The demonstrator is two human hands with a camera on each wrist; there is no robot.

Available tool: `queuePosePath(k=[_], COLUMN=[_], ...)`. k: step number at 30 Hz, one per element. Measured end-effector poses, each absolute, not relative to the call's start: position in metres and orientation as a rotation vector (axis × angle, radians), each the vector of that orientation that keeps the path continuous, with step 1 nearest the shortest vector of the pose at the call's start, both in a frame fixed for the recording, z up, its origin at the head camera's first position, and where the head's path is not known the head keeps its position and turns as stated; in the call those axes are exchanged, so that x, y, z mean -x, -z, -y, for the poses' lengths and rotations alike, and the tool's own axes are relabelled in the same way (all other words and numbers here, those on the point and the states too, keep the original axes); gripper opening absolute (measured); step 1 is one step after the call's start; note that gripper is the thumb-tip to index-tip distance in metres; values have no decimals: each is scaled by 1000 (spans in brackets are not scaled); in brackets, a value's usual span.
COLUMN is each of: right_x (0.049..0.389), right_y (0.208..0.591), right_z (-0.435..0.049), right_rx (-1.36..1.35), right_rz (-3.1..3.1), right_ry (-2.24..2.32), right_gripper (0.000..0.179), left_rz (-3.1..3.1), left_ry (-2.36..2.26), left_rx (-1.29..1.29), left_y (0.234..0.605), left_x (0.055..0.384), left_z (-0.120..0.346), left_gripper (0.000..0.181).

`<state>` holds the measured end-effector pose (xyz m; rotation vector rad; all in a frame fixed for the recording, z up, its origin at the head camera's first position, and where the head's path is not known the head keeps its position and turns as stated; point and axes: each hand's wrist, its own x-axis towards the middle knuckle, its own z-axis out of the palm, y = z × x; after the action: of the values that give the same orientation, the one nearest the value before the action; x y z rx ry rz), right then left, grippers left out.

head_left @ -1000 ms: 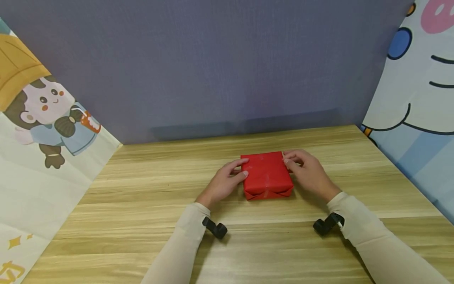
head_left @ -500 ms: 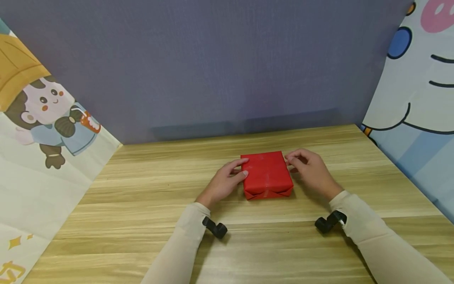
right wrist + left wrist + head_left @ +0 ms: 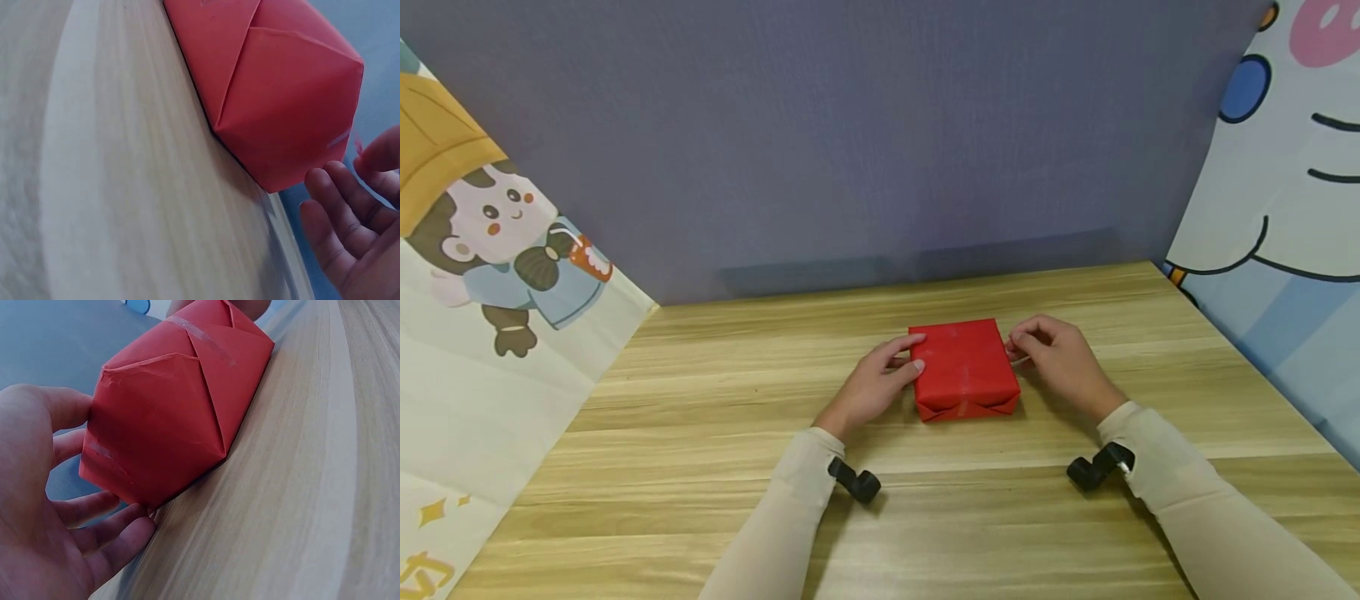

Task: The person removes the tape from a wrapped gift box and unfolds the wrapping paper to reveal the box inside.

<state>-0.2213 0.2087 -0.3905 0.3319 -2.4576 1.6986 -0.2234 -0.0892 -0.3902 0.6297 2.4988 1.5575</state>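
A box wrapped in red paper (image 3: 964,367) lies flat on the wooden table, its folded end flaps taped down. My left hand (image 3: 871,387) holds the box's left side, thumb and index finger at its top edge. In the left wrist view, the other fingers (image 3: 115,534) reach round toward the lower far corner. Just off the right side is my right hand (image 3: 1063,362), thumb and index finger pinching a thin strip of clear tape (image 3: 358,144). Its other fingers (image 3: 334,206) are near the box's corner. A shiny tape piece (image 3: 338,139) shows on the red paper beside them.
The wood-grain table (image 3: 700,500) runs back to a grey-purple panel (image 3: 850,150). Printed cartoon sheets stand at the left (image 3: 512,400) and right (image 3: 1285,292). Black camera mounts (image 3: 855,482) sit on both wrists.
My right hand has drawn a little to the right, off the box's edge, and a pale strip now shows between its fingers and the box. The left hand and box stay put.
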Motion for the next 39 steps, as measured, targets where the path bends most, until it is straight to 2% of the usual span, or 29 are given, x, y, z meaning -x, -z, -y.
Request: queuePosePath(k=[6,14,23,39], right_x=[221,221,223,223], right_y=[390,390,392,393], right_z=[-209,-209,-210,-213], right_rx=[-310,-263,-217,-157], right_rz=[2491,2551,2617,2738], right_ry=[-1653,-1609,-1518,-1513], right_gripper=[22,22,19,24], left_rz=[-2479,-2469,-2469,-2488], left_ry=[-1564,-1549,-1573,-1557], left_rx=[-609,-614,-624,-643], left_y=[387,364,390,391], left_x=[222,208,223,224], left_z=[88,85,89,89], left_gripper=[48,48,47,47])
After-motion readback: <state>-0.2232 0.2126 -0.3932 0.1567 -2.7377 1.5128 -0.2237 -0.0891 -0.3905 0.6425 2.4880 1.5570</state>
